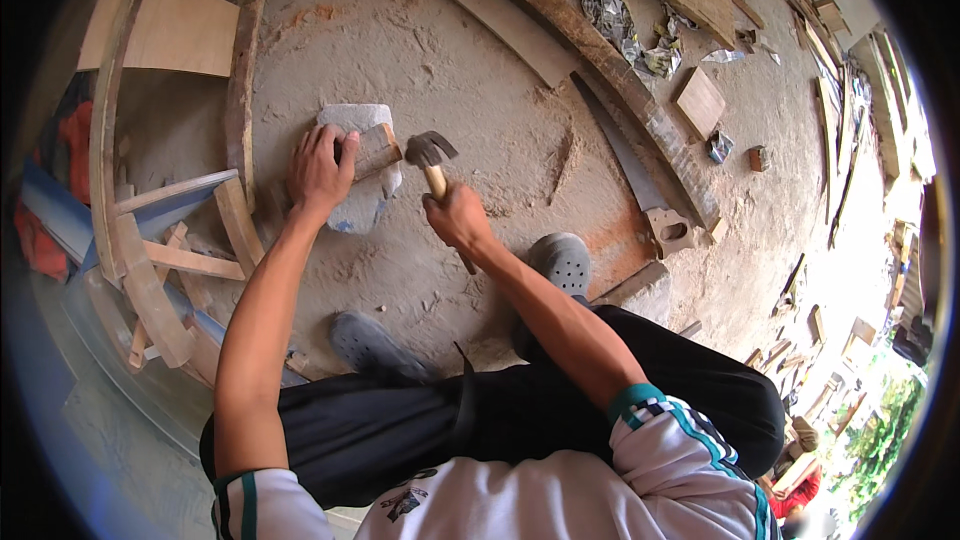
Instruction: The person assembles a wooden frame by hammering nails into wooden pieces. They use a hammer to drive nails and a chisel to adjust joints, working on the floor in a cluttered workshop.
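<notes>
My left hand (322, 168) is closed around a short wooden block (376, 151), holding it down on a pale, worn slab (357, 118) on the ground. The block lies tilted, its right end sticking out past my fingers. In my right hand (459, 216) is a claw hammer (435, 178), gripped by its light wooden handle. The dark hammer head is just right of the block's end, with a small gap between them.
A handsaw (622, 152) lies to the right beside a long plank (610, 70). Crumpled newspaper (610, 12) and a square wood piece (700, 101) lie beyond. Wooden frames (180, 258) stand at left. My grey clogs (562, 262) are close below. Another person in red (797, 485) is at lower right.
</notes>
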A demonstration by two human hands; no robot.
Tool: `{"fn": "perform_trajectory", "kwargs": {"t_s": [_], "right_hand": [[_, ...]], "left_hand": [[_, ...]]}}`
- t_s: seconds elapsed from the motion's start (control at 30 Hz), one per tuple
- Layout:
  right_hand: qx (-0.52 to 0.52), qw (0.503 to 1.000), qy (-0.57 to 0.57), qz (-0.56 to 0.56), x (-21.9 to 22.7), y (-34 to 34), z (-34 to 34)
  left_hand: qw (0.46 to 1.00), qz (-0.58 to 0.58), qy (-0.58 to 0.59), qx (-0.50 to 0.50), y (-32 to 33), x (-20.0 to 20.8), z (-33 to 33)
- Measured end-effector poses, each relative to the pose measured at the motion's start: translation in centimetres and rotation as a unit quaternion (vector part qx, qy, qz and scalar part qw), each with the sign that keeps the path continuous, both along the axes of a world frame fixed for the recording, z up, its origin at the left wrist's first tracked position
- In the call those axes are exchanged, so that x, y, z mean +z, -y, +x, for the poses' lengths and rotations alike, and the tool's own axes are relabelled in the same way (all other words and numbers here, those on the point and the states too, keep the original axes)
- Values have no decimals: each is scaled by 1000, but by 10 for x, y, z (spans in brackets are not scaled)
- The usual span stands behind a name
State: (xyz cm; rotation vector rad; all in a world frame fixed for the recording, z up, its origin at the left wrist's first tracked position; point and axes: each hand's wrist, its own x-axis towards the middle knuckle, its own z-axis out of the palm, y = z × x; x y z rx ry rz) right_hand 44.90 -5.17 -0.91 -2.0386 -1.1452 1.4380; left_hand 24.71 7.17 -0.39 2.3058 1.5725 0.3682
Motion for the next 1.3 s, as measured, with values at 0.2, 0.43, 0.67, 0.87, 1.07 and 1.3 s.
{"fn": "perform_trajectory", "kwargs": {"t_s": [0.2, 0.43, 0.67, 0.87, 1.07, 1.3], "right_hand": [[-43, 987, 152, 16, -12, -1, 29], [34, 974, 223, 32, -16, -2, 37], [29, 975, 221, -8, -35, 1, 16], [-21, 896, 415, 153, -36, -17, -3], [-105, 904, -109, 400, 102, -85, -31], [-11, 808, -93, 581, 193, -91, -74]], "left_hand": [[998, -8, 51, -35, 2, 12, 1], [993, 65, 60, -77, 8, 16, -1], [915, -117, 383, 38, -21, 59, -36], [874, -115, 471, 15, -4, 93, -14], [861, -20, 507, 20, 7, 117, -10], [838, 7, 541, 77, 16, 161, -17]]}}
